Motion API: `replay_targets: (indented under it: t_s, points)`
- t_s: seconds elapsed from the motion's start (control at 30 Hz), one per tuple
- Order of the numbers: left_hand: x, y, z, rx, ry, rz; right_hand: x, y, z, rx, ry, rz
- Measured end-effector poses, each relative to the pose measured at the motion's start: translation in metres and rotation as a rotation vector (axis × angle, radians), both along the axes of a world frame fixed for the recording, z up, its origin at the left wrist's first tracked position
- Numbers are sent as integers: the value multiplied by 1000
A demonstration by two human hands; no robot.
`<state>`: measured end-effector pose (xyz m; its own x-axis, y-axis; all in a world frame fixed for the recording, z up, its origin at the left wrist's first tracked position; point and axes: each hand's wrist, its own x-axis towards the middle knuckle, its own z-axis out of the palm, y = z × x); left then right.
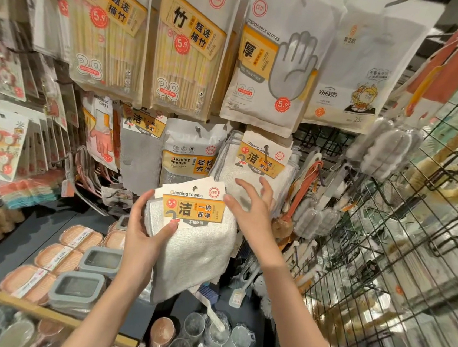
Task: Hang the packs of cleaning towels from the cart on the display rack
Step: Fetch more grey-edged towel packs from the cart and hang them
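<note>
My left hand (145,231) grips a pack of white cleaning towels (198,243) with an orange and white header card, thumb on the front, fingers behind its left edge. The pack is held up in front of the display rack, below the hooks. My right hand (255,210) is beside the pack's upper right corner, fingers spread and relaxed, thumb touching the card's edge. Just behind it hangs a matching pack of cleaning towels (260,162) on a rack hook (266,150). The cart is not in view.
Chopstick packs (109,33), disposable gloves (278,65) and a cleaning sponge pack (189,152) hang on the rack. A wire grid panel (401,248) with brushes stands at right. Below are soap dishes (73,244), grey containers (100,261) and clear cups (205,337).
</note>
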<state>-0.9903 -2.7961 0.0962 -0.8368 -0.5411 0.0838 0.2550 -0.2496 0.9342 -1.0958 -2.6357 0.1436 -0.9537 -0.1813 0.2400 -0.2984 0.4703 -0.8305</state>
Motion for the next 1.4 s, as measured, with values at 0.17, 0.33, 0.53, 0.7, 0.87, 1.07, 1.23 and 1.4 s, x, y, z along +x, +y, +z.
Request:
replay_targets:
  t_s: [0.17,0.33,0.53,0.7,0.87,1.07,1.23,1.4]
  points:
    - [-1,5,-2,-30,3,-4,10,-11,-9,76,-5,34]
    - [-4,3,-5,-108,-30,31,14,-13,-16,68,-28,57]
    - [-4,-2,-11,-141,-29,-11,14,-10,-16,-54,-86,96]
    - [-2,-3,-13,-67,-31,-74,11,-6,-12,-73,-60,64]
    - [-4,-3,-11,23,-36,-55,7,2,-8,-106,-28,66]
    - [-5,-3,-9,19,-18,-49,2,12,-8,-190,-92,55]
    - [-6,-7,-11,-66,-29,-13,-3,18,-6,-228,-98,11]
    - [-8,-7,-11,-72,-12,-9,-19,29,5,-277,-23,-90]
